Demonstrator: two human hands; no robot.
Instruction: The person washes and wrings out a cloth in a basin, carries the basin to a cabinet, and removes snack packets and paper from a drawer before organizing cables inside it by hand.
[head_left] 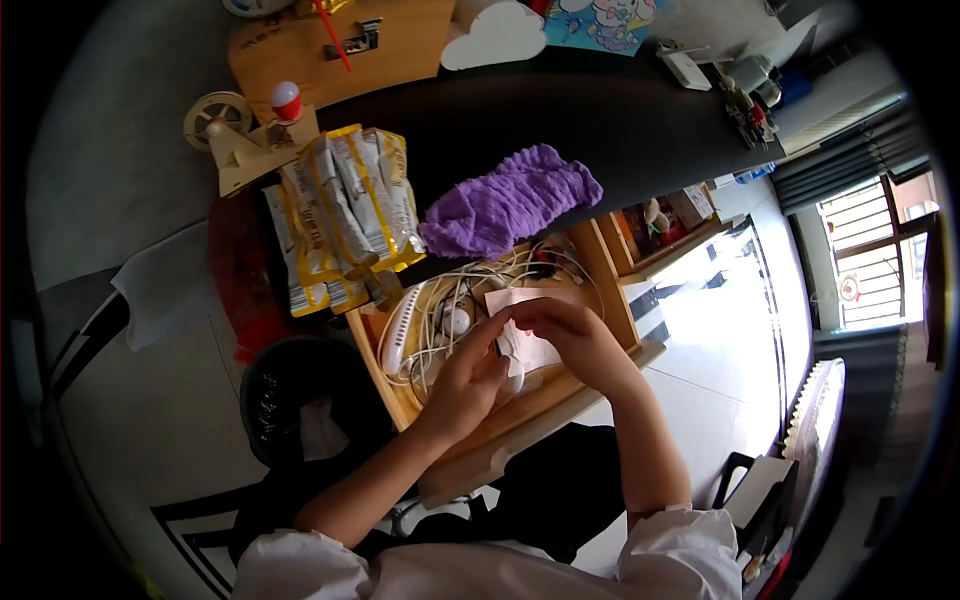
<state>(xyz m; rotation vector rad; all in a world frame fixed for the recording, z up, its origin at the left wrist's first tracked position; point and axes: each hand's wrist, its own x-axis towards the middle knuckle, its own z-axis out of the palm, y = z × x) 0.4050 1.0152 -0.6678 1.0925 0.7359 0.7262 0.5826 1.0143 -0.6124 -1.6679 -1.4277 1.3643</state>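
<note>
My left hand [468, 380] and my right hand [572, 340] meet above an open wooden drawer [625, 315], fingertips close together. The fingers of both are closed in, and what they pinch, if anything, is hidden. Just below them shows a white rounded object [512, 368], partly covered by my left hand; I cannot tell if it is held or lies in the drawer. A sheet of pink paper [538, 350] lies under my right hand. Tangled white cables [430, 335], a white power strip [402, 330] and a round white plug [456, 321] fill the drawer's left side.
On the dark desk [620, 120] behind lie a bunched purple cloth [510, 205] and several yellow-and-silver packets [345, 205]. A wooden model [245, 150] stands at the left. A black bin [300, 400] is left of the drawer. Another drawer [670, 235] stands open at the right.
</note>
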